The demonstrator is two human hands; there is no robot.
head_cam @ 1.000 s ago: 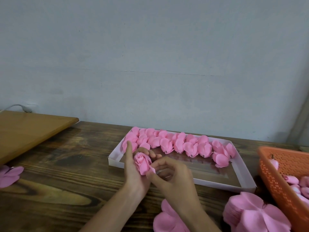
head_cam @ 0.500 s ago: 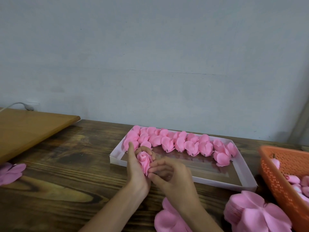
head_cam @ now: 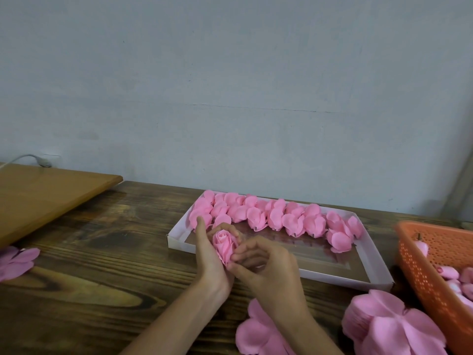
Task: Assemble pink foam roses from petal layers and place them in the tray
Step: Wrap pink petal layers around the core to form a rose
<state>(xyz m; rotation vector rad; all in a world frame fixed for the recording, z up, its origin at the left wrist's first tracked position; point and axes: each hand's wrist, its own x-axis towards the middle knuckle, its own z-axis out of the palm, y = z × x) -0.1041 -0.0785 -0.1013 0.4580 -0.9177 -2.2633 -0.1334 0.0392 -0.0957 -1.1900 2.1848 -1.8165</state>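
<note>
The left hand wraps the rose and the right hand pinches its side, with the tray just past both hands — squeeze too hard and it may squash, loosen too soon and petals may pop open.

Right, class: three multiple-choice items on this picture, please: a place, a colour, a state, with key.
1. Where in the white tray do the finished roses lie? A along its far side; B along its near side; C stacked centrally.
2. Colour of the perforated basket? A blue; B orange; C green.
3. The rose being assembled is: A in the basket; B held by both hands; C in the tray.
Key: A, their row lines the far wall; B, its mesh is orange; B, left hand and right hand grip it.
</note>
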